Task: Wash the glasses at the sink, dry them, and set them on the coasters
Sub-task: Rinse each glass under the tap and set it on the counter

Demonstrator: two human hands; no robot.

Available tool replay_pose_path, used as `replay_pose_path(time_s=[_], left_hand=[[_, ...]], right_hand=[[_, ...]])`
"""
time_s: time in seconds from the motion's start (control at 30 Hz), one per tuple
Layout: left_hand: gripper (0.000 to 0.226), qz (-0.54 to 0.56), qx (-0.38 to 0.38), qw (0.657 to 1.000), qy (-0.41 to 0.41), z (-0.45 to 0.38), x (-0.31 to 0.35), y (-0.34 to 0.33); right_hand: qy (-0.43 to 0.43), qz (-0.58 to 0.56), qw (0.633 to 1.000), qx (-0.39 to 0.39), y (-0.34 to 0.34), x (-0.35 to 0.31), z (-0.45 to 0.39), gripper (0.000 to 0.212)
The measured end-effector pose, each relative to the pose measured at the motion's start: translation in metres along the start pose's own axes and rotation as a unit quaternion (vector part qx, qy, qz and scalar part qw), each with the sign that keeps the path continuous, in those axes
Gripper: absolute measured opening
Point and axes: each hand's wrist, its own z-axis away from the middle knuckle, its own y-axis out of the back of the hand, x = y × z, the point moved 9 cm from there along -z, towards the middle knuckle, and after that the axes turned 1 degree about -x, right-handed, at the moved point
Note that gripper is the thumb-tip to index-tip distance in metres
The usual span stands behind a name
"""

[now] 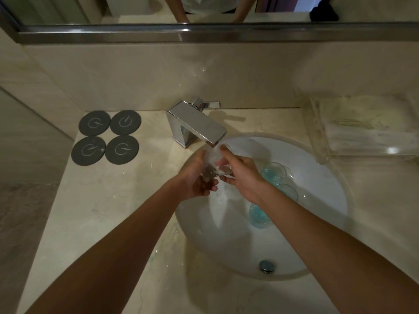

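A: Your left hand (196, 177) cups the clear glass (215, 163) from below, fingers curled round its base. Your right hand (240, 174) grips the same glass from the other side, the thumb hooked over its rim.

B: And where is that glass relative to the faucet (196, 123)?

A: Right under the spout, over the back of the sink (322, 214). Water runs from the spout onto it.

B: The other glasses?

A: Three blue-tinted glasses (272, 172) lie in the basin, to the right of the faucet, close together beside your right wrist. Whether they touch one another, I cannot tell.

B: The coasters?

A: Four round grey coasters (106, 137) sit in a square on the worktop (108, 211), left of the faucet, each bearing a pale looped mark; no writing is readable on them.

B: What else is around you?

A: The worktop is pale, marble-like stone. Well right of the faucet, folded white towels (367, 128) rest in a clear tray. Behind the faucet rises a beige wall, with a metal-framed mirror (204, 32) above it. The drain (267, 266) lies at the near side of the basin.
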Motion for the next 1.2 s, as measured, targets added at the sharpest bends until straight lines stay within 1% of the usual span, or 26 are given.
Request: replay_pose_path(time_s=[0.07,0.1,0.17,0.23,0.27,0.33,0.4,0.43,0.53,0.63,0.67,0.77,0.87,0.93,1.0,1.07,1.1,1.2], left_hand=[[0.075,0.000,0.033,0.998,-0.048,-0.006,0.003,0.007],[0.070,-0.002,0.046,0.995,-0.083,-0.006,0.007,0.008],[0.062,-0.018,0.071,0.985,-0.155,-0.005,0.017,0.010],[0.059,-0.038,0.104,0.976,-0.186,-0.002,0.024,0.015],[0.061,-0.038,0.111,0.976,-0.182,-0.002,0.025,0.017],[0.064,-0.009,0.094,0.985,-0.147,-0.005,0.024,0.017],[0.063,0.027,0.051,0.994,-0.094,-0.004,0.021,0.011],[0.063,0.043,0.027,0.996,-0.069,-0.003,0.019,0.007],[0.062,0.093,-0.020,0.995,-0.010,-0.002,0.010,0.000],[0.058,0.158,-0.059,0.985,0.041,-0.002,0.000,-0.004],[0.057,0.174,-0.070,0.981,0.052,-0.002,-0.002,-0.005],[0.056,0.184,-0.098,0.976,0.061,0.003,-0.004,-0.010],[0.054,0.180,-0.103,0.976,0.065,0.007,-0.004,-0.012],[0.056,0.182,-0.077,0.979,0.052,0.007,-0.001,-0.006],[0.059,0.169,-0.045,0.984,0.035,0.008,0.002,0.001],[0.068,0.129,-0.037,0.990,0.031,0.009,0.003,0.003],[0.067,0.108,-0.043,0.993,0.030,0.011,0.004,0.001],[0.048,0.085,-0.054,0.995,0.021,0.013,0.006,-0.002]], right_hand=[[0.006,0.018,1.000,0.026,0.000,-0.004,-0.003,0.042],[0.002,0.022,0.999,0.031,-0.001,-0.004,-0.005,0.045],[-0.013,0.029,0.999,0.028,-0.006,-0.001,-0.010,0.051],[-0.034,0.032,0.999,0.011,-0.011,0.002,-0.012,0.059],[-0.040,0.028,0.999,0.001,-0.013,0.004,-0.012,0.061],[-0.031,0.012,0.999,-0.024,-0.017,0.002,-0.008,0.062],[-0.007,0.022,0.999,-0.025,-0.015,-0.001,-0.008,0.065],[0.006,0.029,0.999,-0.011,-0.011,-0.002,-0.010,0.064],[0.041,0.034,0.998,0.035,0.000,-0.007,-0.012,0.048],[0.093,0.071,0.993,0.009,0.000,-0.013,-0.010,0.035],[0.107,0.100,0.989,-0.006,-0.003,-0.013,-0.010,0.035],[0.121,0.192,0.973,-0.026,-0.007,-0.011,-0.010,0.045],[0.144,0.192,0.971,-0.010,-0.009,-0.021,-0.007,0.043],[0.181,0.241,0.953,0.035,-0.009,-0.034,0.000,0.045],[0.214,0.332,0.914,0.089,-0.008,-0.044,0.004,0.045],[0.221,0.391,0.886,0.116,-0.005,-0.047,0.003,0.044],[0.220,0.410,0.878,0.115,-0.004,-0.047,0.001,0.045],[0.236,0.463,0.851,0.072,-0.011,-0.046,0.002,0.046]])
